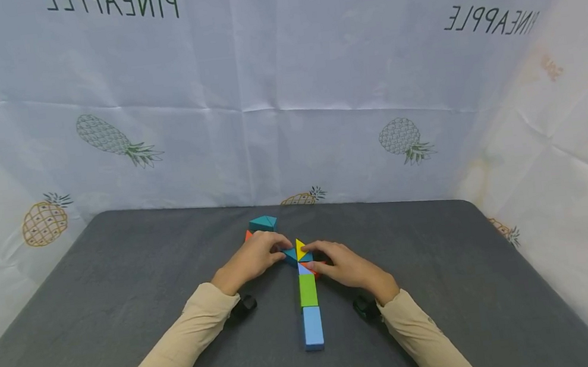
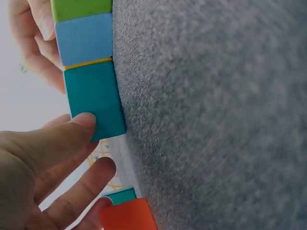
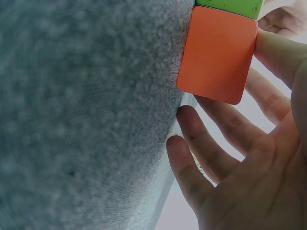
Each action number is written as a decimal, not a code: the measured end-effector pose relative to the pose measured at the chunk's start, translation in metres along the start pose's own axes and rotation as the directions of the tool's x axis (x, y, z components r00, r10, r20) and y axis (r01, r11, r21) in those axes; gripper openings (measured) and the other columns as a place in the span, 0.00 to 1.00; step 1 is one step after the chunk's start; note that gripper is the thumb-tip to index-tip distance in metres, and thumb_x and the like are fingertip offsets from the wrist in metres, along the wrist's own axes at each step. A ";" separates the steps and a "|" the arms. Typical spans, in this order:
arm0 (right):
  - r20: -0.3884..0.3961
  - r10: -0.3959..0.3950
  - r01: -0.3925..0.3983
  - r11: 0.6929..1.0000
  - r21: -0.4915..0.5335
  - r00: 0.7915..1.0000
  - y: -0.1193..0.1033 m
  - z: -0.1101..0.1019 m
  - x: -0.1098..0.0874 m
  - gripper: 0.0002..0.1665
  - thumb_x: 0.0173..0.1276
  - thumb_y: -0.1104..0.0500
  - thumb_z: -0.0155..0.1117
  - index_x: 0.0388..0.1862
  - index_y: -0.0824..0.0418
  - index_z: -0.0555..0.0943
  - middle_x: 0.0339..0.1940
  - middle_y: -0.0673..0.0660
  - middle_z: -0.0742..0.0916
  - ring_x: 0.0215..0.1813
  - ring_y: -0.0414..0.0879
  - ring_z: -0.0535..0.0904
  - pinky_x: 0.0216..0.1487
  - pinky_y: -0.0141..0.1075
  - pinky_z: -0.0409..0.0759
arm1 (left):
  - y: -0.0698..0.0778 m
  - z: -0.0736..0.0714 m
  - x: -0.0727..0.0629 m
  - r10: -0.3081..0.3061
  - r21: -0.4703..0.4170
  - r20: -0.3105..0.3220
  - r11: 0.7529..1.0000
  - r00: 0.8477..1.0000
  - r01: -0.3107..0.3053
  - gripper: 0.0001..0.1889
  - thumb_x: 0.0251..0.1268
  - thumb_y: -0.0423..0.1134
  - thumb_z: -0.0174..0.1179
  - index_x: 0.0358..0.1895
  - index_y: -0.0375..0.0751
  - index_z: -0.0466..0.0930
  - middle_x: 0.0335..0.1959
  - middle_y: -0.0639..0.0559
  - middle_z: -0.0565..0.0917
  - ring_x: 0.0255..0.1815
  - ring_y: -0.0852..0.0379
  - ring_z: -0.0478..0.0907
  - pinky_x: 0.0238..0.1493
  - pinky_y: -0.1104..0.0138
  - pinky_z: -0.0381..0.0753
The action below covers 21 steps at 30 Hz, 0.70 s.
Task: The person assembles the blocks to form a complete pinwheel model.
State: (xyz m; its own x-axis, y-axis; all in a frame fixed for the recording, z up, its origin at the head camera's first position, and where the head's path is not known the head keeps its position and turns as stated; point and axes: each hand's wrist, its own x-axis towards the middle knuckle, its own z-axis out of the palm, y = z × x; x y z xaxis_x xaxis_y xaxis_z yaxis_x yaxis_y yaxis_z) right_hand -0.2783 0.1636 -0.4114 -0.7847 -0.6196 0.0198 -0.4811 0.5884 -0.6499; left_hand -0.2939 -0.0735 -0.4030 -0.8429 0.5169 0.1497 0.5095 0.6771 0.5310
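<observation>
A row of blocks runs along the table: a light blue block, a green block, a lavender triangle block and a yellow triangle block. My left hand pinches a teal triangle block at the row's upper left side, thumb on its near face. On the other side, my right hand holds an orange triangle block against the row, with its thumb at the block's edge. The right index fingertip lies at the yellow block, beside a blue triangle block.
Behind the left hand stand teal blocks and a partly hidden orange block. The dark grey table meets a pineapple-print cloth at its back edge. Dark wrist cameras sit at both cuffs.
</observation>
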 end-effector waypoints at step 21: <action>-0.009 -0.006 0.006 1.000 -0.006 1.000 0.001 0.001 0.000 0.26 0.77 0.54 0.57 0.70 0.60 0.72 0.68 0.57 0.78 0.66 0.52 0.76 0.65 0.49 0.75 | 0.000 -0.003 -0.005 0.013 -0.007 -0.049 1.000 0.999 -0.014 0.16 0.63 0.29 0.66 0.55 0.39 0.84 0.52 0.47 0.87 0.51 0.50 0.84 0.52 0.59 0.84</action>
State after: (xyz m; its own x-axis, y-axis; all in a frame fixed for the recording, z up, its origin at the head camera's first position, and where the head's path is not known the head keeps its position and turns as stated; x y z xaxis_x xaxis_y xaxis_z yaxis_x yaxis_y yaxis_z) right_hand -0.2784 0.1635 -0.4129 -0.7849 -0.6189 0.0305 -0.4882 0.5875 -0.6454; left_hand -0.2905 -0.0777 -0.4015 -0.8435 0.4994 0.1980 0.5199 0.6662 0.5347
